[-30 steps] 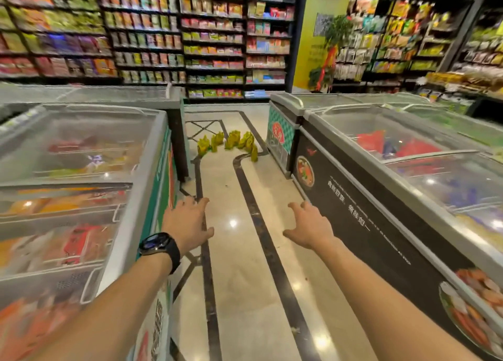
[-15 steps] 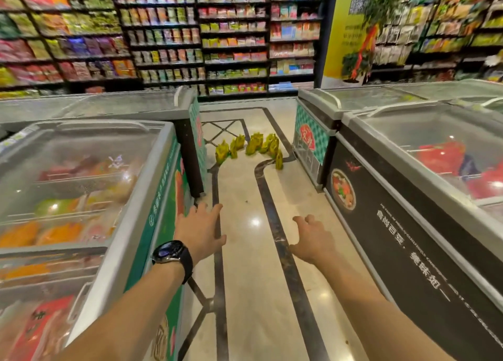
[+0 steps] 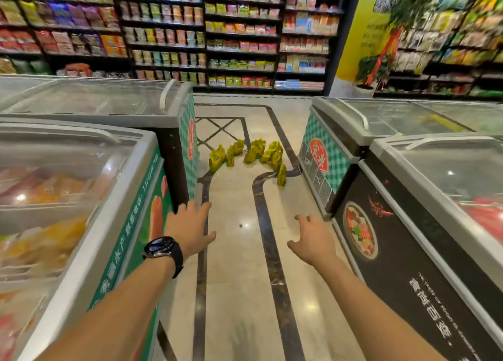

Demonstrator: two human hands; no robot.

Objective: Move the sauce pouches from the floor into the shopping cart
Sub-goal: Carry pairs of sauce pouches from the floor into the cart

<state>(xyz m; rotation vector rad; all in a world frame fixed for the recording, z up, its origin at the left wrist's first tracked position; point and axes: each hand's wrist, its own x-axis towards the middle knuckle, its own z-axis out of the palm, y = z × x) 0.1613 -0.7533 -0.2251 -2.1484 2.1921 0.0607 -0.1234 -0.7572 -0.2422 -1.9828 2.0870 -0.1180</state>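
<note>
Several yellow sauce pouches point(image 3: 250, 153) stand in a loose cluster on the tiled floor at the far end of the aisle, between two freezer corners. My left hand point(image 3: 190, 228), with a black watch on its wrist, is stretched forward with straight fingers and holds nothing. My right hand point(image 3: 313, 238) reaches forward too, fingers relaxed and empty. Both hands are well short of the pouches. No shopping cart is in view.
Glass-topped chest freezers line the aisle on the left point(image 3: 81, 197) and on the right point(image 3: 424, 186). A beige floor point(image 3: 239, 279) with dark inlay lines runs between them. Stocked shelves point(image 3: 239, 33) fill the back wall. A potted plant point(image 3: 367, 74) stands by a yellow pillar.
The view has advanced down the aisle, so the pouches appear closer and larger. Both hands stay stretched forward and empty.
</note>
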